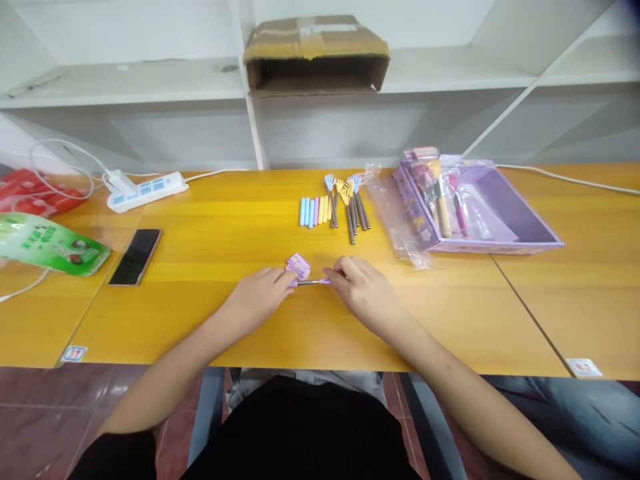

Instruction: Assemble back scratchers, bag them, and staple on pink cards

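A purple back scratcher with a metal shaft lies level between my two hands, just above or on the table. My left hand is closed on its purple handle end. Fingers of my right hand pinch the other purple end, which they mostly hide. Just beyond my left fingertips is a small purple printed card. Farther back lies a row of blue, purple and yellow handle sleeves. Beside it sits a bunch of blue and yellow claw-headed back scratchers with bare metal shafts.
A purple box with bagged brush-like items stands at the right, clear plastic wrap beside it. At the left are a phone, a green pouch and a power strip. An open cardboard box sits on the shelf.
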`<state>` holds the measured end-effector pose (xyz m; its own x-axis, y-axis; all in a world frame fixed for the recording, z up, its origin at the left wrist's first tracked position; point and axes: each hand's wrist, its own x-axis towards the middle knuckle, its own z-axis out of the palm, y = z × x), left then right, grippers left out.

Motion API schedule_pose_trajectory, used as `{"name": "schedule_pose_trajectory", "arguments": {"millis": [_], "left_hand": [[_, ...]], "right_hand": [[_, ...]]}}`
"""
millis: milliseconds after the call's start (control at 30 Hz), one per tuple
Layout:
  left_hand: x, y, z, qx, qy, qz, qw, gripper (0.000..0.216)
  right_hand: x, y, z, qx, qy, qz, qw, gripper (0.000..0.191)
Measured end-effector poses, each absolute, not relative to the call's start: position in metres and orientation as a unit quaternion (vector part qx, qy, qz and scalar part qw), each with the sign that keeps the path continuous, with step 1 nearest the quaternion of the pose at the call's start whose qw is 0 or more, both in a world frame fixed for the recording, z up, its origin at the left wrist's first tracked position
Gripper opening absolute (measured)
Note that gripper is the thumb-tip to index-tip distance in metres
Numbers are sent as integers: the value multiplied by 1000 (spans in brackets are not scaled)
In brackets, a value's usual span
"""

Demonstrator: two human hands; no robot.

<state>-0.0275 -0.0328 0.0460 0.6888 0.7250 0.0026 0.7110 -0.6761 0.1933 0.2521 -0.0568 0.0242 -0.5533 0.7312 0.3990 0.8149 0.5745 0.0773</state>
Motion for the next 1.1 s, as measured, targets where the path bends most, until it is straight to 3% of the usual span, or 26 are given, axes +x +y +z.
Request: {"name": "schedule_pose_trajectory", "arguments": {"millis": [367,600,700,800,1100], "left_hand": [[-72,-51,43,930,336,12,147,64],[-151,-55,56,915,337,64,213,49],[-170,-62,62,903,349,61,244,44],[-180,-69,58,890,367,39,267,41],[-191,-72,27,876,463,63,116,47]], "right_hand": [[307,-109,23,-478,-838,-175,197,19],[462,-133,-1,-515,-794,-251,200,29],[520,-145,-11,-566,-741,-292,215,12],[545,-154,-20,-600,-748,-214,186,11],[509,-179,-40,-666,-703,-121,216,13]]}}
